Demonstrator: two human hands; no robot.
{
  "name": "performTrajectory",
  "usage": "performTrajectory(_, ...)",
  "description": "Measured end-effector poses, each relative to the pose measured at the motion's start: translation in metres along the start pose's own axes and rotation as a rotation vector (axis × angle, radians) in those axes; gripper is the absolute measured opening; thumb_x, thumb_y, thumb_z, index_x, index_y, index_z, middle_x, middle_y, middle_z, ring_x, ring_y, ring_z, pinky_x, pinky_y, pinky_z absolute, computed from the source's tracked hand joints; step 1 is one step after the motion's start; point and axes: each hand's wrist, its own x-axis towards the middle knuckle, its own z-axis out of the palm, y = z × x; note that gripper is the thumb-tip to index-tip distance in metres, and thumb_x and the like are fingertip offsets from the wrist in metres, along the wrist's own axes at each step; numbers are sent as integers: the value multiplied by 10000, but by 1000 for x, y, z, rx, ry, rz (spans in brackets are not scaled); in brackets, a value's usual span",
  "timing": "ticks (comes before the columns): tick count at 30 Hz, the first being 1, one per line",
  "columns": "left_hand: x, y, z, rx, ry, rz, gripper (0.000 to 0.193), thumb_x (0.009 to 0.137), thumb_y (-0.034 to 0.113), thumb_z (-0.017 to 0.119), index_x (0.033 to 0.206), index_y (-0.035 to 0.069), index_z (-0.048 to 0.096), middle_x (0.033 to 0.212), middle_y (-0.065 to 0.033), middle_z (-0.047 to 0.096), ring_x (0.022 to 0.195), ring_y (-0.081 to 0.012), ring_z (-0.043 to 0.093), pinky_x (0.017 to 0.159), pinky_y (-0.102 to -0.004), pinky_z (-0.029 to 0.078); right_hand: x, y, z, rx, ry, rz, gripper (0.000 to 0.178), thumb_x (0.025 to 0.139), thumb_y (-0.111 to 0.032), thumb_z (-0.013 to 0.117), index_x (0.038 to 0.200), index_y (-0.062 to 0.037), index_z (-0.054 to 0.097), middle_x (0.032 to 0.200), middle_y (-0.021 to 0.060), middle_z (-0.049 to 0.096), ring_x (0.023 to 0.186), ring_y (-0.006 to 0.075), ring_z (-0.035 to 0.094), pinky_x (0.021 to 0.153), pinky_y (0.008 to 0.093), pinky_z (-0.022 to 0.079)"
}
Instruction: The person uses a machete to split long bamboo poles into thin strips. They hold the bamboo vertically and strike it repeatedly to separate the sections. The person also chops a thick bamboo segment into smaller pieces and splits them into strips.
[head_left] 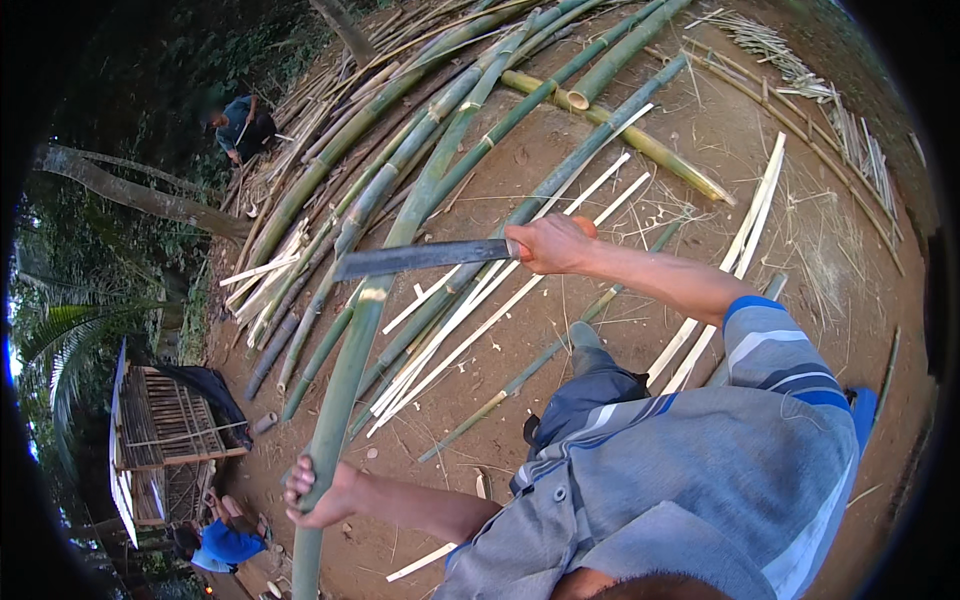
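Note:
My right hand point(552, 243) is closed around the orange handle of a machete point(430, 258). Its long dark blade points left and crosses over a green bamboo pole point(345, 400) near a pale node. Whether the blade touches the pole there, I cannot tell. Lower left, my left hand point(325, 492) is wrapped round that same pole, which runs slanting up toward the far poles. Between my arms, pale split bamboo strips point(470, 333) lie on the dirt beside more green poles.
Many bamboo poles point(390, 185) lie across the far left. A thick pole point(640, 145) rests crosswise at the far side. More pale strips point(755, 215) lie to the right. One person point(245, 128) is at far left, another point(225, 535) near a slatted hut point(170, 415).

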Motion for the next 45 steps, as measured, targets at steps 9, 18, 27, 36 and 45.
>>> performTrajectory(9,10,7,11,-88,201,-230,247,656,273,570,569,131,388,507,5,348,451,-139,354,510,-319,352,155,300,34,93,63,98,171,826,-216,508,845,-67,590,765,114,594,692,245,545,634,410,413)
performTrajectory(18,22,-27,-1,42,105,-107,380,872,362,371,936,23,530,802,-82,509,802,-206,509,776,-392,437,93,257,186,321,-825,301,239,727,-230,603,878,-45,596,746,71,593,686,193,568,598,359,457)
performTrajectory(27,24,-46,-71,493,-63,-67,548,945,444,289,1247,4,412,1191,-146,533,1139,-263,477,998,-406,347,24,-139,129,1008,-647,6,147,733,-84,598,851,-55,514,627,29,521,486,119,496,427,263,400)
performTrajectory(36,35,-36,-127,404,-201,-458,578,876,365,547,1332,85,329,1183,-150,536,1144,-234,479,1000,-410,343,3,-180,157,988,-521,168,181,723,-64,583,883,-42,502,640,26,515,491,110,497,432,250,413)
performTrajectory(45,64,117,-182,-287,124,-308,761,814,547,480,1343,23,325,1455,-169,209,1343,-334,189,1102,-527,100,-12,-200,163,895,-354,334,231,687,-181,634,811,-18,529,673,57,557,561,148,549,495,318,462)
